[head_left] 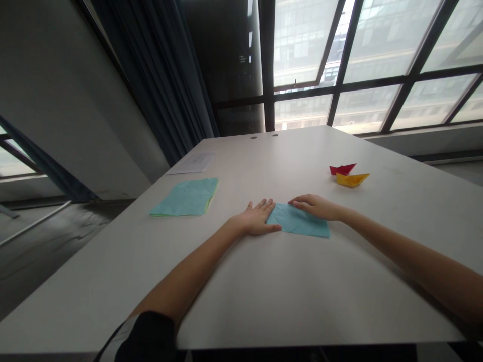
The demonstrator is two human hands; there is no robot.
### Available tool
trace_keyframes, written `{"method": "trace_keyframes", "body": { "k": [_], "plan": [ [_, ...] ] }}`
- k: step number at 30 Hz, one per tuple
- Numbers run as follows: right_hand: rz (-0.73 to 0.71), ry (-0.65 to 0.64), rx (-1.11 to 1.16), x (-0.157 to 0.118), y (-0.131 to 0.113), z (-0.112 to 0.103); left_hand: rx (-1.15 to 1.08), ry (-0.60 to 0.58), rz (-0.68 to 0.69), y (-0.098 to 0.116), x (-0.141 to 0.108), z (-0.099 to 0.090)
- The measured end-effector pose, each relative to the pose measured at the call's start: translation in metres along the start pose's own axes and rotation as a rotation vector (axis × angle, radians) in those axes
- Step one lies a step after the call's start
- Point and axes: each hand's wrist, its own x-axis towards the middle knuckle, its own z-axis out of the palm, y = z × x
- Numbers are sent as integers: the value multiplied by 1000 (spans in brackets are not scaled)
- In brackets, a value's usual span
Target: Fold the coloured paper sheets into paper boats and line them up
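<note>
One light-blue paper rectangle [304,224] lies on the counter [241,291] between the two hands I watch remotely: the left hand [259,219] lies flat over its left end, fingers spread, while the right hand [317,206] rests at its far edge, fingers together, though I cannot tell whether they pinch it. I judge it light, thin and easily creased, best held by edges or corners. I count two origami boats, one red boat [341,170] and one yellow boat [350,180], one stack of coloured paper [186,197] and one white sheet [193,163].
</note>
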Motion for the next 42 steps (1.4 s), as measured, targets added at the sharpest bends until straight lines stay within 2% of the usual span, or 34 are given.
{"method": "trace_keyframes", "body": {
  "k": [7,12,16,19,21,23,25,27,30,33,42],
  "plan": [
    [13,28,-28,1,-8,4,3,47,56,2,-3,-2],
    [114,81,140,3,-6,4,-48,140,10,-1,-3,-6],
    [242,81,466,2,-3,3,-244,380,-26,-10,8,-2],
    [297,117,779,0,-3,3,-588,632,-111,-12,19,0],
    [278,164,954,0,-4,4,-858,746,-186,-9,22,-1],
    [254,225,1083,2,-4,6,-1083,737,-220,-4,22,-4],
    [257,267,1171,3,-4,8,-1212,653,-203,0,21,-6],
    [270,292,1216,4,-4,11,-1234,576,-153,2,19,-6],
    [250,295,1218,5,-5,15,-1209,526,-54,2,19,-3],
    [221,278,1197,6,-5,17,-1265,525,-18,2,20,0],
    [131,271,1193,5,-1,15,-1342,607,-73,3,21,-1]
  ]
}}
